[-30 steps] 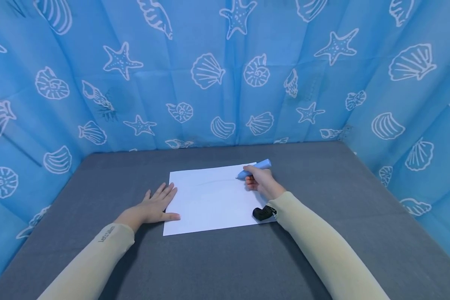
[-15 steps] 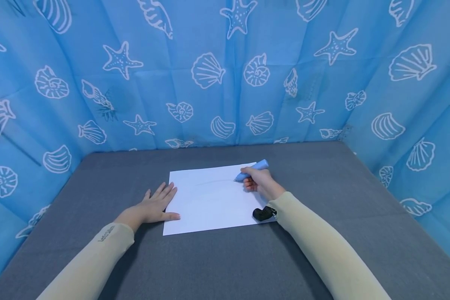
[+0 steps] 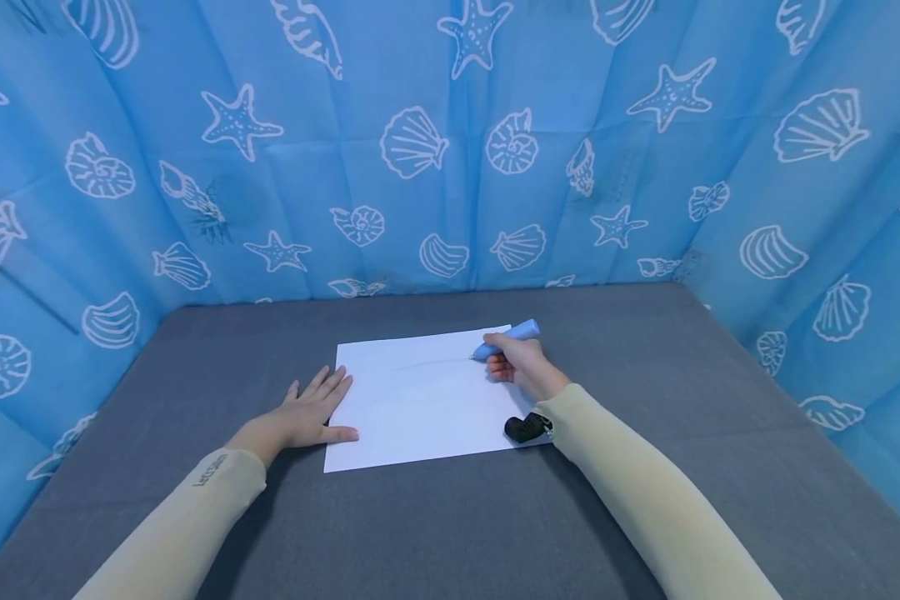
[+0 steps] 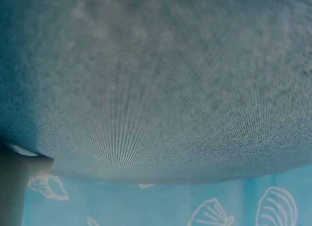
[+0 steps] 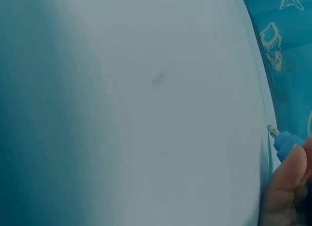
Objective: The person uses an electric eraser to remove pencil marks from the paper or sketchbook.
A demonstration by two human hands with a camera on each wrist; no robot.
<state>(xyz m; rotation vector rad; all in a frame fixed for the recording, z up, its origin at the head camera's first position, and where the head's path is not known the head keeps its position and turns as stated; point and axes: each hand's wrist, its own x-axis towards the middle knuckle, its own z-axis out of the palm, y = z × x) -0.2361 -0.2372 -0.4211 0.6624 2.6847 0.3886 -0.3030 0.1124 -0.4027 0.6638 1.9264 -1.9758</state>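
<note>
A flat grey table [image 3: 435, 525] covered in a finely woven, felt-like fabric fills the lower part of the head view. It is walled on three sides by creased blue cloth [image 3: 450, 150] printed with white shells and starfish. Near the table's middle lies a rectangular sheet of smooth white paper [image 3: 420, 404], with a faint curved line drawn across its far half.

The left hand [image 3: 307, 412] lies flat on the table at the paper's left edge, fingers straight and spread, the thumb tip touching the paper's near-left margin.

The right hand [image 3: 521, 367] sits over the paper's far right corner, fingers curled round a stubby light-blue plastic pen [image 3: 506, 339], which leans with its tip down on the sheet at the right end of the line. In the right wrist view the pen [image 5: 285, 141] shows its metal tip beside a fingertip. A small black device [image 3: 527, 427] is worn at the right wrist, above the paper's near right corner. Both forearms wear pale beige sleeves [image 3: 645, 500].
</note>
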